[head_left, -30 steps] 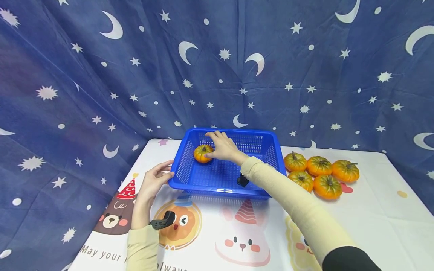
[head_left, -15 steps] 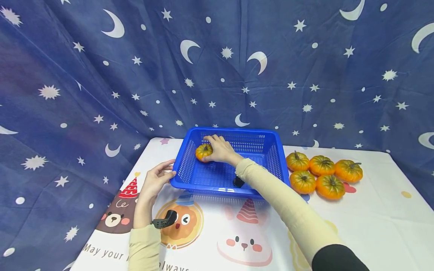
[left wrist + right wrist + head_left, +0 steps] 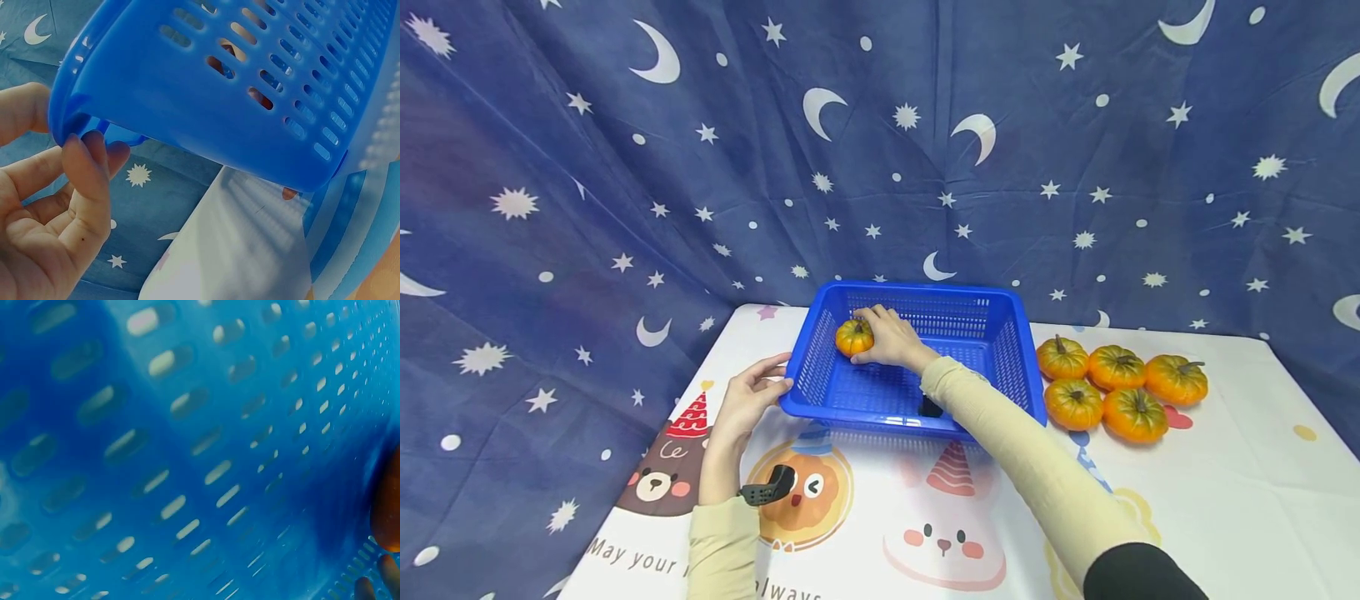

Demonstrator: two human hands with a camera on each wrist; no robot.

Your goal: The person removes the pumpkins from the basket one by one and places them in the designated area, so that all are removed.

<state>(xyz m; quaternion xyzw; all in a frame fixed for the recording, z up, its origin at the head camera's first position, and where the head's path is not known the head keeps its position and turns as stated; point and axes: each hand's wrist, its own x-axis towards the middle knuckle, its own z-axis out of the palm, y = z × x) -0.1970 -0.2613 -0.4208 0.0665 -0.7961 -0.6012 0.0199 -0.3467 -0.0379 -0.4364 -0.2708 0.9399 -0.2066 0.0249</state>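
A blue perforated plastic basket stands on the table, with one small orange-green pumpkin inside at its left. My right hand reaches into the basket and grips this pumpkin from its right side, thumb in front and fingers behind. In the right wrist view, only an orange edge of the pumpkin and blurred fingertips show at the right border. At the basket's left front corner my left hand holds the rim. The left wrist view shows its thumb and fingers pinching the basket's rim.
Several more pumpkins lie grouped on the table to the right of the basket. A printed white cloth covers the table. Behind the basket hangs a dark blue curtain with moons and stars.
My right hand, earlier spread above the pumpkin, has lowered and closed round its right side. The left hand keeps its hold on the rim. The head view has shifted slightly.
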